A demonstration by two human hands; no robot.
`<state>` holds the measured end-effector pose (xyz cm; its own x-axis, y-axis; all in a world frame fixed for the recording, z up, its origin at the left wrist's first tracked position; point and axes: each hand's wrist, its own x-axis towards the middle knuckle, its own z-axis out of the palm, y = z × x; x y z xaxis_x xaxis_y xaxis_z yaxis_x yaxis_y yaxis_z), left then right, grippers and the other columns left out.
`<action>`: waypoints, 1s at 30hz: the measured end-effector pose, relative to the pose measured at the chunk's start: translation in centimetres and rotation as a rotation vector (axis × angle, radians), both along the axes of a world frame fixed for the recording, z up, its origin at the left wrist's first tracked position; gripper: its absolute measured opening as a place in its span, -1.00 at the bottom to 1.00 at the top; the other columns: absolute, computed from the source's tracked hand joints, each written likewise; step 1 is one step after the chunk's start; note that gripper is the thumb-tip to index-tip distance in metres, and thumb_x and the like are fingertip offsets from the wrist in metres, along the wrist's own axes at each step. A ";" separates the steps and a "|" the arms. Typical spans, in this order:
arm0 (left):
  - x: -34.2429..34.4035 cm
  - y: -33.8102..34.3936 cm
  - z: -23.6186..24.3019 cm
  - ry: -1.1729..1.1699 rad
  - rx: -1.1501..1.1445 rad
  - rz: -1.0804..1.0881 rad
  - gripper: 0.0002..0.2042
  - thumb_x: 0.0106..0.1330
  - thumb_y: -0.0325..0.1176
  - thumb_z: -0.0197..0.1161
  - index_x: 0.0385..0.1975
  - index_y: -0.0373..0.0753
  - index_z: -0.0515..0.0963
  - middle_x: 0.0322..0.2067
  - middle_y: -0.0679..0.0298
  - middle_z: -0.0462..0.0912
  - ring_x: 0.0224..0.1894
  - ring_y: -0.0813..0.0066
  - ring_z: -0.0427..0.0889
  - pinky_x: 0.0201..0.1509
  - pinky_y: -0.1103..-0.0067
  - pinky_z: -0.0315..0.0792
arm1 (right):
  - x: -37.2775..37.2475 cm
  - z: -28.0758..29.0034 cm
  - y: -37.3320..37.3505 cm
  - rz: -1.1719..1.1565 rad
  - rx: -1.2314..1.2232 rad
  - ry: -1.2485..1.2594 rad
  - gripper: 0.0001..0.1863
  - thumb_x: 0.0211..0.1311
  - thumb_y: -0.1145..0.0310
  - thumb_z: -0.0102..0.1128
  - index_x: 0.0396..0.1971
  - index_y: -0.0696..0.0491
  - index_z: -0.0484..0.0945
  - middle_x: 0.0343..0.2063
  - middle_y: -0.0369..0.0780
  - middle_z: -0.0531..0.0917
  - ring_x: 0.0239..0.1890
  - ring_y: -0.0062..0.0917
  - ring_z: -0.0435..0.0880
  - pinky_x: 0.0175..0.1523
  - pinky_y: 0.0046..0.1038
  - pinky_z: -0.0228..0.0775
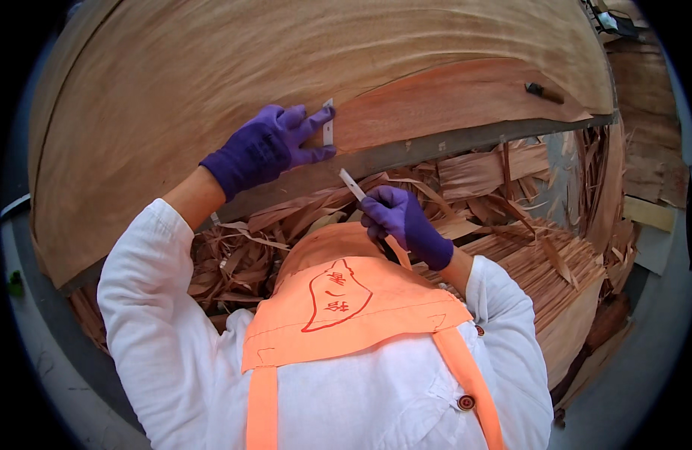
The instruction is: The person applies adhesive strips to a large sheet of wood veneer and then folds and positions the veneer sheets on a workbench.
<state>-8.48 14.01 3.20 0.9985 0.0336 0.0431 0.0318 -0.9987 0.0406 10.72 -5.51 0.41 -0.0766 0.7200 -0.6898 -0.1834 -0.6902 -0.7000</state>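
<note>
My left hand [275,146], in a purple glove, rests on a tan wood veneer sheet [188,82] with its fingers spread. Its fingertips touch a short white strip [328,133] marked with small dark spots. This strip lies by the left end of a narrower, reddish veneer piece [436,101]. Closer to my body, my right hand [402,217], also gloved in purple, is closed around the lower end of a similar white strip [351,183]. That strip points up and left, over the table's near edge. A dark bit shows under the right hand, too small to name.
A dark-headed tool with a brown handle [545,93] lies on the reddish veneer's right end. Torn veneer scraps [241,262] are heaped below the grey table edge [406,146]. A stack of veneer strips [518,259] stands to the right. More brown sheets [646,120] lie at far right.
</note>
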 end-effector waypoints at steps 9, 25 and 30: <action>-3.4 -4.4 -1.9 -0.364 -0.055 0.425 -0.71 0.05 -0.41 0.13 -0.18 -0.14 0.54 -0.07 0.24 0.51 -0.10 0.29 0.50 -0.13 0.42 0.42 | -0.5 4.0 1.8 -0.156 0.176 0.094 -0.76 0.31 0.26 -0.04 -0.21 0.13 0.44 -0.49 -0.30 0.56 -0.53 -0.71 0.52 -0.45 -0.69 0.36; -1.9 -5.7 -2.7 -0.258 -0.019 0.520 -0.60 0.07 -0.41 0.07 -0.01 -0.12 0.45 0.06 0.34 0.42 -0.08 0.37 0.45 -0.16 0.46 0.38 | -5.0 0.4 7.0 -0.247 0.038 0.193 -0.80 0.27 0.29 0.00 -0.36 0.14 0.45 -0.59 -0.28 0.54 -0.62 -0.65 0.52 -0.56 -0.63 0.33; -1.8 -6.2 -2.8 -0.152 0.053 0.507 -0.57 0.12 -0.41 0.00 0.06 -0.12 0.41 0.14 0.34 0.35 -0.07 0.30 0.42 -0.12 0.43 0.37 | -4.3 0.5 5.4 -0.180 -0.007 0.160 -0.82 0.25 0.32 0.03 -0.36 0.15 0.45 -0.60 -0.31 0.52 -0.61 -0.68 0.50 -0.53 -0.67 0.31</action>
